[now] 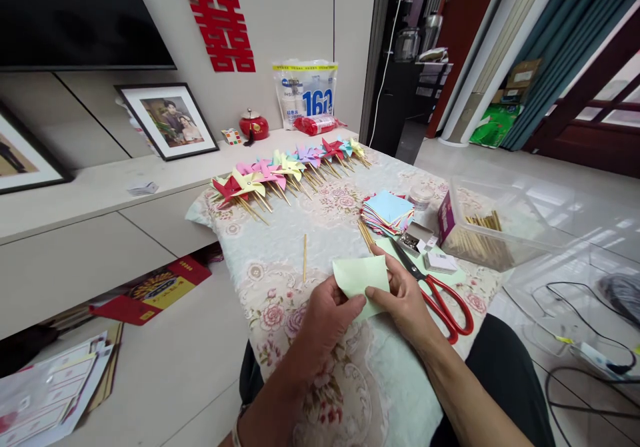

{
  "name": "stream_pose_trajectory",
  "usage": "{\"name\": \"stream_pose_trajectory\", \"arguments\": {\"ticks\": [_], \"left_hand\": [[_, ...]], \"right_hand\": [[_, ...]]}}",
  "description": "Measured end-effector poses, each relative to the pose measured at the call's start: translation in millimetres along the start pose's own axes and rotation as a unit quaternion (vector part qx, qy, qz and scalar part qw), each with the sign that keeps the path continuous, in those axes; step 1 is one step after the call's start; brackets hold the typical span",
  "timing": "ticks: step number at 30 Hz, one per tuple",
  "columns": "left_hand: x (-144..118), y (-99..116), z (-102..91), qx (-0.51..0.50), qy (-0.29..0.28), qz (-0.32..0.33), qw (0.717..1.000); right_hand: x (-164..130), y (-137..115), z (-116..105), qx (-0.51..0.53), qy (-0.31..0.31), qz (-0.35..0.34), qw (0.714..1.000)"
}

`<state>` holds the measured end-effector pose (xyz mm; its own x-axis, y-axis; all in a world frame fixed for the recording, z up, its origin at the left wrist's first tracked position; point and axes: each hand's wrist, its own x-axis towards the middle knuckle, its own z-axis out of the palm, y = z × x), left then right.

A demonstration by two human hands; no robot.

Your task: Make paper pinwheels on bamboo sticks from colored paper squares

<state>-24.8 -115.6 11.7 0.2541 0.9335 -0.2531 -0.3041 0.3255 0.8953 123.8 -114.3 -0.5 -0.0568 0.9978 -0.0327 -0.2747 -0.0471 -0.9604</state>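
Between my two hands is a pale green square of paper (361, 275), its upper part curving up. My left hand (330, 310) pinches the paper's left side, with the thumb in front. On the right side my right hand (400, 294) grips it, thumb pressed on the face near the middle. A thin wooden stick (305, 258) lies on the cloth to the left, apart from my hands. Scissors (435, 290) with red handles lie just right of my right hand, partly over a green sheet. Behind the hands sits a stack of coloured paper squares (387, 208).
Several finished paper pinwheels (287, 167) on sticks lie along the table's far left edge. Right of the paper stack are a small open box of pins (415, 240), a white box (440, 262), a round clear tub (421, 196) and a plastic bin (520, 224) with sticks.
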Motion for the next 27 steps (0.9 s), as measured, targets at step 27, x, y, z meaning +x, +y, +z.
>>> {"name": "stream_pose_trajectory", "arguments": {"ticks": [27], "left_hand": [[37.7, -1.8, -24.9, -0.044, -0.037, -0.104, 0.993]], "right_hand": [[12.1, 18.9, 1.7, 0.055, 0.039, 0.020, 0.998]]}}
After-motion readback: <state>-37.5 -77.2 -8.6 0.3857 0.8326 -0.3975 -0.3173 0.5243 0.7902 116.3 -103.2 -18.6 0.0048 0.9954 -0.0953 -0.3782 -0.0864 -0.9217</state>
